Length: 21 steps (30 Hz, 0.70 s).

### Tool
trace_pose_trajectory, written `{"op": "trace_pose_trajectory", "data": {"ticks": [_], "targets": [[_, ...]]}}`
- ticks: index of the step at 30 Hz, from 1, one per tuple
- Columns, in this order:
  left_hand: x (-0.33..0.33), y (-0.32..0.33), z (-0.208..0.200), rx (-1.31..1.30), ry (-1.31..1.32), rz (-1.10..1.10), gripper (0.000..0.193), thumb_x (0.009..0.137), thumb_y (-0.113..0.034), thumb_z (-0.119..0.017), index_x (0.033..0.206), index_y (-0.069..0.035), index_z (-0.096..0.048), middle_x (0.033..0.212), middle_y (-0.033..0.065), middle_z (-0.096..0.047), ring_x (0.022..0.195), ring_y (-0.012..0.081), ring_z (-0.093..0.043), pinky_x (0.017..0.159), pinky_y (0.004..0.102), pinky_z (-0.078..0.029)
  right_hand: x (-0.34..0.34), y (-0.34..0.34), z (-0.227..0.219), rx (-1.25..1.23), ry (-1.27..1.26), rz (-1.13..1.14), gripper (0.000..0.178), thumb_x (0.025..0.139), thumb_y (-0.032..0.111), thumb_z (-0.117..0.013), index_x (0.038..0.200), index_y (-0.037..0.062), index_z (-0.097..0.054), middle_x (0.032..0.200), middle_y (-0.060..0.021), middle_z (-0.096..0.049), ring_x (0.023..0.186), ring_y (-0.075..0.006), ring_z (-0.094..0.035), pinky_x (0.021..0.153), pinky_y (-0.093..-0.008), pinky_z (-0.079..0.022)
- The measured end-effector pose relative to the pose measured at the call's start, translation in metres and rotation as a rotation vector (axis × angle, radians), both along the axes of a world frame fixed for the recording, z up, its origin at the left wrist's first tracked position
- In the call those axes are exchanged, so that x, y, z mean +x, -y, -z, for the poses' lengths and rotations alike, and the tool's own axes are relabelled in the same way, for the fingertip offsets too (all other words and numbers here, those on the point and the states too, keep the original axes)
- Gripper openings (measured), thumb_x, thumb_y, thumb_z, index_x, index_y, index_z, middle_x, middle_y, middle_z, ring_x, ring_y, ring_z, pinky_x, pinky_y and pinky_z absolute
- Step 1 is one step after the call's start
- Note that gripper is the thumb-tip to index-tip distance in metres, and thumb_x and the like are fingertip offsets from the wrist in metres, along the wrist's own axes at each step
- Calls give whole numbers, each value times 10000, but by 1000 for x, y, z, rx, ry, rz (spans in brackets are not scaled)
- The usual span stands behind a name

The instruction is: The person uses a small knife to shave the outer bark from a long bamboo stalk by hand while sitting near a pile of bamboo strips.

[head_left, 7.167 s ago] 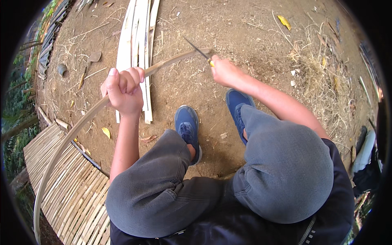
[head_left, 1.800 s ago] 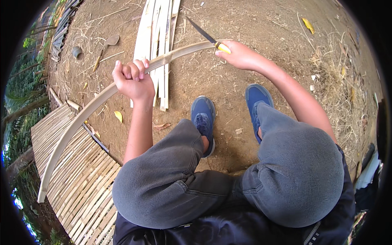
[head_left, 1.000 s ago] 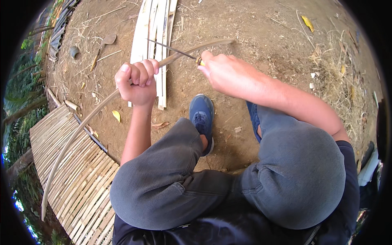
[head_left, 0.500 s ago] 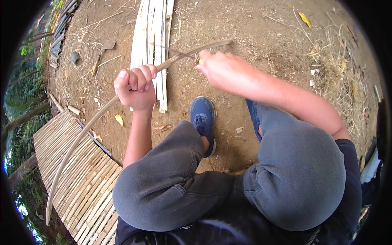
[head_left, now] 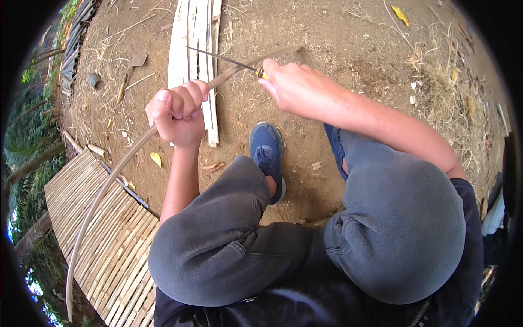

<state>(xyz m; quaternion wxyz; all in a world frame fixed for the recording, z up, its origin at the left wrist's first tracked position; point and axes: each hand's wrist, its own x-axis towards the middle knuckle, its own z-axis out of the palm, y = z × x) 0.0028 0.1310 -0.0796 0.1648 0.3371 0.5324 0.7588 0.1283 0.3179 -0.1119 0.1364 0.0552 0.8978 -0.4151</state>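
Note:
My left hand is wrapped round a long wooden strip, which looks bowed and runs from the lower left up to the centre top. In my right hand is a knife with a thin dark blade and a yellow-and-black handle, mostly covered by the fingers. The blade crosses the strip beyond my left fist and points to the left. Whether its edge bites into the wood, I cannot tell.
Several pale split strips lie on the dirt ahead. A slatted bamboo platform stands at the lower left. On the ground at left are a trowel-like tool and a small grey cup. My blue shoes are below my hands.
The knife blade, blurred before, now shows sharply and lies farther left across the strip. The strip's lower end has dropped slightly, and the whole view has shifted a little.

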Motion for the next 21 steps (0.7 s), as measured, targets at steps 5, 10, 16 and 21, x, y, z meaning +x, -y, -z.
{"op": "trace_pose_trajectory", "data": {"ticks": [5, 10, 16, 21], "targets": [[-5, 3, 5, 10, -5, 43, 398, 936, -218, -354, 555, -163, -254, 447, -13, -239, 450, 127, -258, 586, 362, -384, 0, -1, 13, 69, -21, 54, 310, 1060, 245, -385, 1072, -45, -491, 641, -92, -596, 484, -169, -557, 402, -332, -444], [-8, 1, 4, 23, 31, -7, 389, 931, -207, -354, 557, -164, -256, 443, -10, -251, 448, 131, -250, 592, 361, -382, -7, -7, 11, 78, 11, 73, 322, 1058, 245, -381, 1066, -60, -483, 651, -130, -618, 530, -226, -615, 465, -368, -504], [-8, -1, 3, 22, -10, 83, 384, 932, -197, -357, 560, -162, -270, 445, -11, -256, 450, 127, -258, 607, 364, -388, -7, -9, 25, 138, -41, 68, 307, 1056, 238, -387, 1096, -50, -487, 651, -116, -618, 532, -239, -624, 468, -375, -510], [-5, 2, 3, 12, -41, 92, 378, 934, -194, -358, 565, -160, -282, 448, -13, -260, 450, 128, -264, 614, 370, -391, -4, -1, 1, 123, -99, 46, 298, 1051, 237, -391, 1069, -43, -494, 686, -152, -639, 606, -307, -662, 545, -420, -546]]}}
